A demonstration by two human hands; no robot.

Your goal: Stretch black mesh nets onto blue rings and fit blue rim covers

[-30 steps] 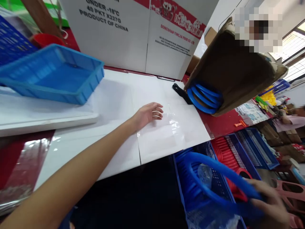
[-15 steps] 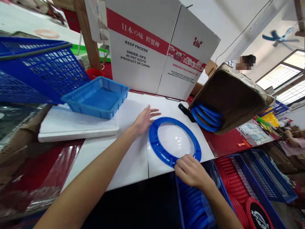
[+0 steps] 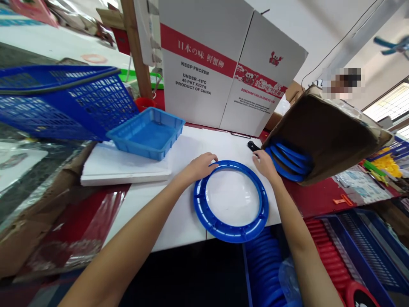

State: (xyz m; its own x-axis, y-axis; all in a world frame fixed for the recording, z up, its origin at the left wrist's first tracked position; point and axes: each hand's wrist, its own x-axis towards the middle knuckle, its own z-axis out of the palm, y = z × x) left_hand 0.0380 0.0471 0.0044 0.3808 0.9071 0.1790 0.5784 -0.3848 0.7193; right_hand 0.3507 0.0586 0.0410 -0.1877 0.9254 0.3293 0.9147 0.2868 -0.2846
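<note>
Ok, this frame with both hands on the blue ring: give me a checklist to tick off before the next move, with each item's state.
1. Blue ring lies flat on the white sheet: ok.
2. Left hand rests on the ring's far left rim: ok.
3. Right hand is at the far right rim: ok; firm grip: cannot tell.
4. Ring fully on the sheet: not ok, the near edge overhangs.
5. Clear film under the ring lies smooth: cannot tell.
6. Tilted cardboard box of blue rings close by the right hand: ok.
</note>
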